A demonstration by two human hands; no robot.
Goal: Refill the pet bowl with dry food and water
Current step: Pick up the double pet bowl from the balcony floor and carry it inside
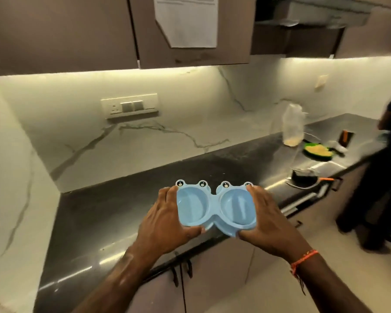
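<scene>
A light blue double pet bowl [216, 205] is held up in both hands, just above the near edge of the dark countertop [122, 213]. The left hand [167, 219] is wrapped around the bowl's left end, fingers along the far rim and thumb pressed under the near rim. The right hand [265, 216] is clamped on the right end in the same way, with an orange thread band [304, 259] seen at its wrist. The bowl is tilted slightly toward the camera, and both of its round wells are seen to be empty. Four little frog eyes are lined up along its far rim.

Further right along the counter, well apart from the bowl, a clear plastic jar [292, 126] with a pale layer at its bottom is stood near the marble backsplash. Just to the right of the jar, a green dish [317, 151] with pale contents is set down. Nearer, a small dark round object [304, 176] is placed beside the counter's edge; what it is cannot be told. A switch panel [129, 106] is mounted on the far wall, and a sheet of paper [186, 20] is fixed to the upper cabinet. At the far right, another person [386, 168] in dark clothing is partly seen standing at the counter.
</scene>
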